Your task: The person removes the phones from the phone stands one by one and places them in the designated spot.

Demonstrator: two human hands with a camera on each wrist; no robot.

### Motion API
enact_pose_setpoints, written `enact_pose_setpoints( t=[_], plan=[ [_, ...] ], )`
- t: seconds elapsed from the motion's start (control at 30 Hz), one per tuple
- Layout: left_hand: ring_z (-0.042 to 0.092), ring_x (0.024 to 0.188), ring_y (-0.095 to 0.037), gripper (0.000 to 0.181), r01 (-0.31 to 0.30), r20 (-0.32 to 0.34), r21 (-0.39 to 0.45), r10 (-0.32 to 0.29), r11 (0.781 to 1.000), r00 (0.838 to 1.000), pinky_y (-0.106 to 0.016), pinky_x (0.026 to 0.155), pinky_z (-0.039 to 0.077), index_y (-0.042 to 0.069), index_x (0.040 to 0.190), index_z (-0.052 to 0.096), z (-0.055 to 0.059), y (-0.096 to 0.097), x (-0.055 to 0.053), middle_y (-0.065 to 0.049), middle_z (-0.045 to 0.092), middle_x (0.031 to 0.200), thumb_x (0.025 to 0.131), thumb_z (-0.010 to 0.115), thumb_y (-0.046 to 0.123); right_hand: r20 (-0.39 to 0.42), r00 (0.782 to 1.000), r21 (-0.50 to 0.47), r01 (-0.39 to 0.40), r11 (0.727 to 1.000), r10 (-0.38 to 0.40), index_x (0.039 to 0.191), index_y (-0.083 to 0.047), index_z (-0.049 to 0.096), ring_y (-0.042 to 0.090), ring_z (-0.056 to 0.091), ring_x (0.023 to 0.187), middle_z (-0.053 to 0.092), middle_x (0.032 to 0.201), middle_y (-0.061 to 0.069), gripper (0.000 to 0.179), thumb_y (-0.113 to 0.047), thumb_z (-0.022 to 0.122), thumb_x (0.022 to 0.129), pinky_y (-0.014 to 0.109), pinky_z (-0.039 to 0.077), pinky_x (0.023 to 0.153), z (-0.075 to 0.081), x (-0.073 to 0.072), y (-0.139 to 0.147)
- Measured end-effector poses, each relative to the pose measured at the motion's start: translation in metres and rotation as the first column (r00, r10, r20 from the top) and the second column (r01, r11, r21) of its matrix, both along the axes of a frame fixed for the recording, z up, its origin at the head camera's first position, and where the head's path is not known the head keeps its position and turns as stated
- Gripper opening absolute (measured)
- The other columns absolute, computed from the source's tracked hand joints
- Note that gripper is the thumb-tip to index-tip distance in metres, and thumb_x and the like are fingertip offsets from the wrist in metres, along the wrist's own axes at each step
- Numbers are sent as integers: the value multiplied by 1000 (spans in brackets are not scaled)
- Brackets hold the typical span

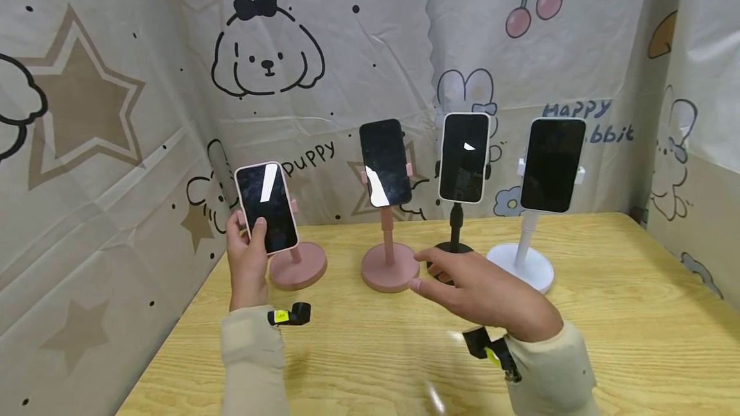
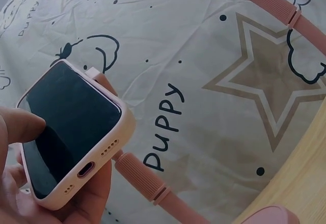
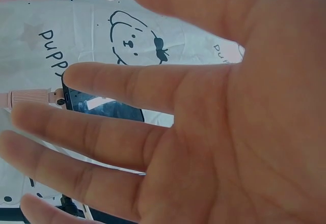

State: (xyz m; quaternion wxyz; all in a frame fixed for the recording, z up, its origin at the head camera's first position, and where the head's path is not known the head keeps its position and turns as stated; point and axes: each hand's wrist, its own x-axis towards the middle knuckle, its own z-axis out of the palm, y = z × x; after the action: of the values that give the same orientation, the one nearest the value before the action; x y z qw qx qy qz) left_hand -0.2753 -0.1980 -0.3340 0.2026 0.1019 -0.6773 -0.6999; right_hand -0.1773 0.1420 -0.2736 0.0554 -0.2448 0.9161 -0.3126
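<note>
In the head view my left hand (image 1: 247,268) grips the lower left of a phone in a pale pink case (image 1: 276,214), thumb on its dark screen and fingers behind. That phone sits tilted in the clamp of a pink phone stand (image 1: 306,268). The left wrist view shows the case's charging-port edge and the stand's ribbed neck (image 2: 140,175). My right hand (image 1: 491,291) hovers over the table in front of a black phone stand (image 1: 456,226), holding nothing. Its fingers are spread and the palm (image 3: 204,132) shows in the right wrist view.
A second pink stand (image 1: 389,268) holds a dark phone (image 1: 386,153). The black stand carries a white-cased phone (image 1: 462,172), and a white stand (image 1: 523,265) at right holds another phone (image 1: 552,165). A printed curtain (image 1: 370,31) hangs behind the wooden table (image 1: 358,352).
</note>
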Motion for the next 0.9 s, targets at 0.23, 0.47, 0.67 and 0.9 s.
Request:
enact_pose_setpoints(
  t=[0.23, 0.47, 0.67, 0.9],
  plan=[
    [43, 126, -20, 50, -9, -53, 25, 11, 1000, 999, -41, 108, 35, 27, 145, 35, 1, 0, 2, -3, 43, 142, 99, 53, 35, 11, 1000, -6, -5, 1000, 5, 134, -20, 53, 20, 62, 106, 64, 119, 2, 47, -49, 53, 96, 44, 51, 85, 0, -1, -1],
    [43, 123, -18, 46, -60, -97, 29, 63, 998, 993, -34, 112, 29, 13, 134, 45, 4, -2, 3, -6, 47, 137, 96, 58, 36, 15, 1000, 6, -2, 1000, 2, 134, -20, 53, 20, 62, 106, 64, 120, 3, 49, -50, 53, 95, 45, 51, 86, 0, -1, -1],
    [47, 113, -17, 53, -85, -87, -37, 81, 996, 993, -34, 107, 36, 11, 131, 48, 6, -1, 5, -7, 53, 129, 92, 63, 43, 16, 1000, 6, -2, 1000, 2, 134, -19, 53, 19, 62, 105, 65, 117, 2, 49, -49, 54, 95, 44, 51, 85, -1, -1, -1],
    [49, 106, -17, 58, -113, -54, -177, 104, 978, 993, -34, 99, 44, 20, 138, 46, 13, 3, 9, -6, 56, 122, 90, 62, 48, 13, 1000, 11, 2, 1000, -2, 134, -19, 53, 19, 62, 104, 65, 116, 1, 49, -49, 54, 95, 43, 51, 85, -1, -2, -1]
  ],
)
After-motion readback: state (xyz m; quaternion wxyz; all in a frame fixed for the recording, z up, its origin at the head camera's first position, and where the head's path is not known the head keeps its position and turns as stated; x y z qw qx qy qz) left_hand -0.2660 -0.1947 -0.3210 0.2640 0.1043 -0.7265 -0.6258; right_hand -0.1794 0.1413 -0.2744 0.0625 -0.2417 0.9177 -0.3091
